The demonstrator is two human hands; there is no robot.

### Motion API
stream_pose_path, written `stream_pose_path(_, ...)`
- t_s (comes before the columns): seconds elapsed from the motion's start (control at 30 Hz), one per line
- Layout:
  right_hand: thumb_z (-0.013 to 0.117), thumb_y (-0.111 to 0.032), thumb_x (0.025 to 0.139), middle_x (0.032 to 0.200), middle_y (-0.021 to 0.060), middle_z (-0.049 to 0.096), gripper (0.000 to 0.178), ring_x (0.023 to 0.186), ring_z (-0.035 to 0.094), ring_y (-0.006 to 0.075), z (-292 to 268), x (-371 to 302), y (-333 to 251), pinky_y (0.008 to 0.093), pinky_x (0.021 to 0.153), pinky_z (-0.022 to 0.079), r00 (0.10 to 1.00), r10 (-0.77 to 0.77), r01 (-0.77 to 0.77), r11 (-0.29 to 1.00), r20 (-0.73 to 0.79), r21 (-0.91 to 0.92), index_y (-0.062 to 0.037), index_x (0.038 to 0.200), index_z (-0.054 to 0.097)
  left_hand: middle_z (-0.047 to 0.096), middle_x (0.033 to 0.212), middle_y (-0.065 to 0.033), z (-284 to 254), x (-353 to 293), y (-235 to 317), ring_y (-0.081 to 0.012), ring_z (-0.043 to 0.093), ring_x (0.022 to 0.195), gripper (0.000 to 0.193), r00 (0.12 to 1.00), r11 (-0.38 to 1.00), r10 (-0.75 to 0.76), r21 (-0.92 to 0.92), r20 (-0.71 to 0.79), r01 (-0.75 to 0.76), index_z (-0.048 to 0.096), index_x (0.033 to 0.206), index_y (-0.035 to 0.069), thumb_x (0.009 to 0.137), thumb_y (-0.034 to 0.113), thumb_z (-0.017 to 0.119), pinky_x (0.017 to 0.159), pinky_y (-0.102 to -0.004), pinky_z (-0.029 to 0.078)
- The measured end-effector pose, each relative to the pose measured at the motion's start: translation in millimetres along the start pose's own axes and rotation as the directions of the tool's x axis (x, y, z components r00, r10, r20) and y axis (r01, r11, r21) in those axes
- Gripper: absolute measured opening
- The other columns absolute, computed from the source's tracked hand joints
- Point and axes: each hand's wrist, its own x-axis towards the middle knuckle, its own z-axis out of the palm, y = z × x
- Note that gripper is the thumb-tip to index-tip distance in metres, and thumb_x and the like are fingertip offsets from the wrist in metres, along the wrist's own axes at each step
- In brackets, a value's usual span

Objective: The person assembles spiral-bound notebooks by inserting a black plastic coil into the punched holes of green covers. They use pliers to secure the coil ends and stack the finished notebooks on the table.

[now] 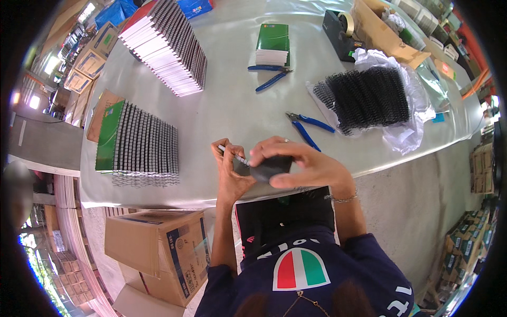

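At the table's near edge, my left hand (232, 171) is closed round a thin, pale strip with dark marks, which looks like the bound edge of a small notebook (241, 159). Curved over a dark, blurred face (271, 169) beside it is my right hand (303, 161), with thumb and fingers on either side. That dark face seems to belong to the same notebook, though motion smears it. Just beyond my right hand lie blue-handled cutting pliers (309, 128), jaws pointing away. A second blue-handled pair (271, 76) rests farther back, beside a short stack of green notebooks (272, 45).
Stacked spiral notebooks (140, 142) stand at left, with a taller stack (166, 50) behind. Black wire coils (369, 100) lie on crumpled white paper (420, 113) at right. Beyond are a tape dispenser (340, 37) and an open carton (383, 26). A cardboard box (158, 248) sits below the table.
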Motion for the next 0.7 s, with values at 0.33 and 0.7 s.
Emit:
stream_pose_path(0.33,0.074,-0.028,0.087,0.128,0.0117,0.057,0.045,0.128,0.046,0.0281,9.6,6.9,-13.1,0.0363,0.109,0.034,0.999,-0.01,0.022,0.97,0.053,-0.243,-0.0062,0.125,0.063,0.035,0.103,-0.0089,0.8,-2.9,-16.9,-0.0234,0.04,0.099,0.074,0.998,0.973,-0.046,-0.229,-0.034,0.037,0.04,0.109,0.006,0.052,0.011,0.086,0.09,-0.0348,0.038)
stream_pose_path(0.7,0.074,-0.024,0.086,0.121,0.0084,0.061,0.039,0.12,0.053,0.0191,-2.2,16.6,15.3,0.0313,0.101,0.04,0.991,0.05,-0.093,0.924,-0.122,-0.37,-0.0051,0.119,0.066,0.034,0.113,-0.0081,8.9,-7.2,-17.8,-0.0209,0.04,0.1,0.117,0.997,0.963,-0.074,-0.258,0.01,0.074,0.028,0.131,0.007,0.043,0.031,0.102,0.091,-0.0342,0.037)
